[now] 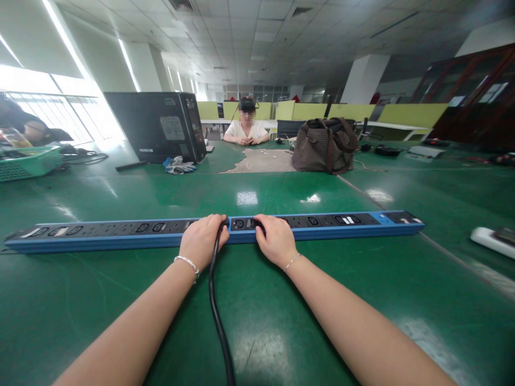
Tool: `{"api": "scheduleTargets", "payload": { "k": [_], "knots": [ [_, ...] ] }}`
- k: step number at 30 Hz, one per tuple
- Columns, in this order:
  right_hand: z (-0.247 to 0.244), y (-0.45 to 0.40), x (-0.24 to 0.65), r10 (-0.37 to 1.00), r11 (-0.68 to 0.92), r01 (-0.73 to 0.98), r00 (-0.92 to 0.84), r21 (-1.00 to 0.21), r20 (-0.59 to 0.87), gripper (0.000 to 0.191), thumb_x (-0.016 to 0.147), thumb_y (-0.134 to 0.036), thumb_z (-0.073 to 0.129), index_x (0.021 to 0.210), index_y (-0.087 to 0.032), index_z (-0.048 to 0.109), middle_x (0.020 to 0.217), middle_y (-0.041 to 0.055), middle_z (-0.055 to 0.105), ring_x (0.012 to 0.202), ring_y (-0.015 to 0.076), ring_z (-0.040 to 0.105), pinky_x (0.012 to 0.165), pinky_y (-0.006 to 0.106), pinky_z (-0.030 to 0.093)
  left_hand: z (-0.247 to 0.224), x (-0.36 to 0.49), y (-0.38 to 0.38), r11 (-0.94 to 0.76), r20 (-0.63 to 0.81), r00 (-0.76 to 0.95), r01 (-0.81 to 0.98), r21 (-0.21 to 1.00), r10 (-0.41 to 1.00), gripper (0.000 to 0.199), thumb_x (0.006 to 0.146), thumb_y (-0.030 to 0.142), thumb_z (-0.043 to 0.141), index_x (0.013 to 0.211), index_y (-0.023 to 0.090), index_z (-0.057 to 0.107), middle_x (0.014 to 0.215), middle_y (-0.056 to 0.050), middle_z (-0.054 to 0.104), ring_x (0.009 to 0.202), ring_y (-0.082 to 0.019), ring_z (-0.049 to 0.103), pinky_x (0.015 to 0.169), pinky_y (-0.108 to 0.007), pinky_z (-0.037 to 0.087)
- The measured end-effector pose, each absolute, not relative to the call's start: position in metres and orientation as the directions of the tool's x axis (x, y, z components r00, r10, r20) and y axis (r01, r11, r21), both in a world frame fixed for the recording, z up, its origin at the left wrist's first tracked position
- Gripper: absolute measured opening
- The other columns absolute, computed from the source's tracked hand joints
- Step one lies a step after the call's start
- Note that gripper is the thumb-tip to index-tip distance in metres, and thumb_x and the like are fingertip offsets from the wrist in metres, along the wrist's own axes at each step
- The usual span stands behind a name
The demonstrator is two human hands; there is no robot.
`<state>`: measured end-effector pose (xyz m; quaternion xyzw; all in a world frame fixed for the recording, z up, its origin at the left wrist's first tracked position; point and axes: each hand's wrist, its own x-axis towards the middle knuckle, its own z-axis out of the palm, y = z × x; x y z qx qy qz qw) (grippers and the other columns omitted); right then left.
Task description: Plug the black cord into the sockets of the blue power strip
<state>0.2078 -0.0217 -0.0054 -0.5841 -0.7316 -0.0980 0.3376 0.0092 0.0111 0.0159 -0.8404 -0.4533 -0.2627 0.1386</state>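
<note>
A long blue power strip (120, 241) with a black face and rows of sockets lies across the green table in front of me. My left hand (204, 240) is closed round the plug of a black power cord (217, 316), at the strip's middle. The cord hangs from under my fingers and runs toward me over the table. Whether the plug is seated in a socket is hidden by my hand. My right hand (276, 239) is closed over the strip a little to the right, its thumb on the near side. Its fingertips are partly hidden.
A black computer case (156, 126) stands at the back left, with gloves (179, 165) beside it and a green basket (30, 161) farther left. A brown bag (324, 145) sits at the back right. A person (246, 128) sits opposite. A white power strip (493, 241) lies far right.
</note>
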Motion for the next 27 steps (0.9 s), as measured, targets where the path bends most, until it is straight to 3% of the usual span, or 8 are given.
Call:
{"api": "scheduleTargets", "payload": {
  "k": [7, 18, 27],
  "knots": [
    [-0.006, -0.022, 0.209, 0.782, 0.312, 0.916, -0.097, -0.251, 0.616, 0.028, 0.085, -0.022, 0.043, 0.106, -0.018, 0.061, 0.105, 0.0077, 0.067, 0.097, 0.02, 0.059, 0.088, 0.036, 0.042, 0.015, 0.008, 0.005, -0.409, 0.541, 0.306, 0.909, 0.078, 0.784, 0.033, 0.085, 0.044, 0.043, 0.104, 0.026, 0.063, 0.085, -0.002, 0.072, 0.077, -0.019, 0.067, 0.067, -0.028, 0.048],
    [-0.005, -0.025, 0.207, 0.782, 0.332, 0.906, -0.109, -0.262, 0.614, 0.025, 0.084, -0.02, 0.045, 0.103, -0.018, 0.062, 0.106, 0.0071, 0.067, 0.1, 0.02, 0.059, 0.091, 0.037, 0.042, 0.017, 0.006, -0.002, -0.311, 0.439, 0.237, 0.945, 0.102, 0.867, 0.04, 0.085, 0.051, 0.04, 0.114, 0.031, 0.059, 0.077, -0.003, 0.073, 0.07, -0.022, 0.068, 0.057, -0.029, 0.044],
    [-0.006, -0.025, 0.208, 0.792, 0.341, 0.905, -0.13, -0.255, 0.596, 0.023, 0.083, -0.019, 0.045, 0.099, -0.019, 0.063, 0.109, 0.0052, 0.066, 0.104, 0.0202, 0.057, 0.094, 0.037, 0.04, 0.017, 0.007, -0.005, -0.325, 0.388, 0.269, 0.942, 0.084, 0.881, 0.043, 0.086, 0.051, 0.038, 0.119, 0.03, 0.054, 0.08, -0.004, 0.073, 0.072, -0.023, 0.068, 0.059, -0.029, 0.044]
  ]
}}
